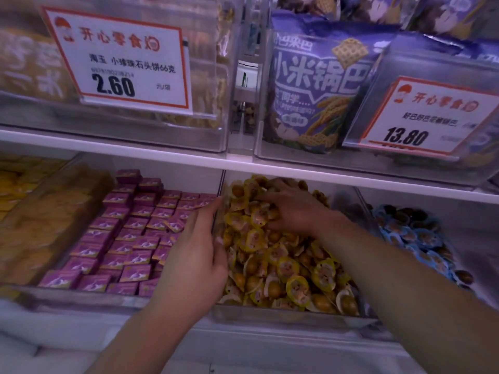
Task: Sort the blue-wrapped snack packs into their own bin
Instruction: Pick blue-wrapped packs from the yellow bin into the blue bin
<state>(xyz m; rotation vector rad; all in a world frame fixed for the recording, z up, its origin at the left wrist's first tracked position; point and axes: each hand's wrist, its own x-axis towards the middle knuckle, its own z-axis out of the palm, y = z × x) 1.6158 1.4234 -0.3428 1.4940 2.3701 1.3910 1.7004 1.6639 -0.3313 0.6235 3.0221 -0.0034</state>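
Yellow packs (280,255), right hand (291,209) fingers dug in, curled

white shop shelf (189,160), dim light

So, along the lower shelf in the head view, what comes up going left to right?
Yellow packs → tan packs → purple boxes → left hand → yellow-wrapped snacks → blue-wrapped snack packs.

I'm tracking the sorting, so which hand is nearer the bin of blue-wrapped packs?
Right. The right hand digs in the yellow packs, one bin left of the blue-wrapped packs. The left hand sits farther left, at the divider beside the purple boxes.
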